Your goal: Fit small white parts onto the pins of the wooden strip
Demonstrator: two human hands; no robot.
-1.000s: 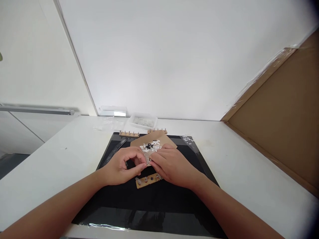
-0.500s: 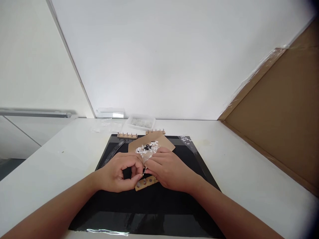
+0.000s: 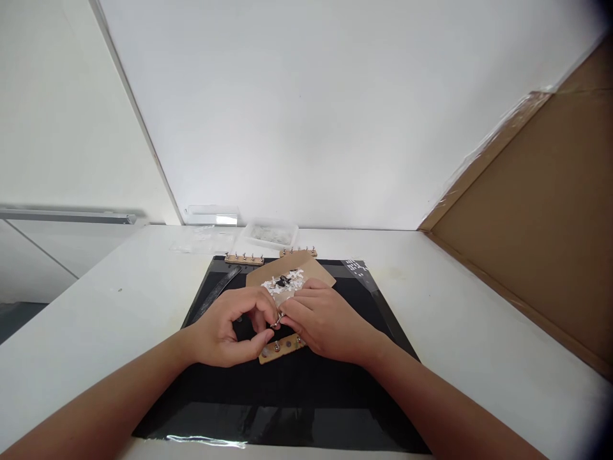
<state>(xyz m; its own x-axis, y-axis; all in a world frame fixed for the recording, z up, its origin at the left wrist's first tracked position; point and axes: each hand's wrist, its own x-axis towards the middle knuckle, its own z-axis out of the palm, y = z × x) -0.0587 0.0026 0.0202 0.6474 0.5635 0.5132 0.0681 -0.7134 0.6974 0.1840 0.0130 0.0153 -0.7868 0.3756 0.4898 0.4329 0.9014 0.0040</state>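
Pinching small metal part [image 3: 278, 317], left hand [image 3: 228, 331], right hand [image 3: 325, 322]

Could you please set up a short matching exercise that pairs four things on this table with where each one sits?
Things:
1. wooden strip
2. pile of small white and black parts
3. clear plastic tray
4. black mat

Places:
A. at the table's far edge, by the wall
B. under both hands
C. on brown paper beyond the hands
D. on the mat, just below the fingertips

Pairs: 1-D, 2-C, 3-A, 4-B
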